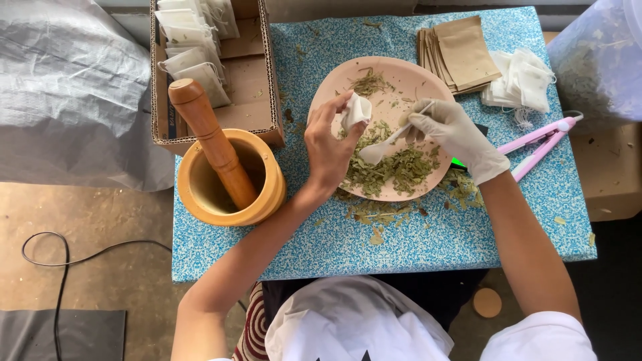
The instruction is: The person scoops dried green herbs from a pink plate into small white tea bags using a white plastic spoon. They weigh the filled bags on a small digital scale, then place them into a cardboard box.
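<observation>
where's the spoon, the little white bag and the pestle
spoon (374, 152), head view, on its white bowl over the dried leaves
little white bag (356, 111), head view, on the cloth above the left fingers
pestle (212, 140), head view, on the middle of its wooden shaft

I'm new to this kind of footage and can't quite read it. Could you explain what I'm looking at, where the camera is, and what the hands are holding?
There is no machine here: a person works with two hands, filmed from a camera on their head looking down. The left hand is bare and pinches a small white bag. The right hand wears a white glove and holds a white spoon over dried green leaves on a pink plate. All this sits on a blue speckled table. Beside it stand a wooden mortar with its pestle, a cardboard box of filled bags, brown paper pouches, more white bags and a pink tool.
</observation>
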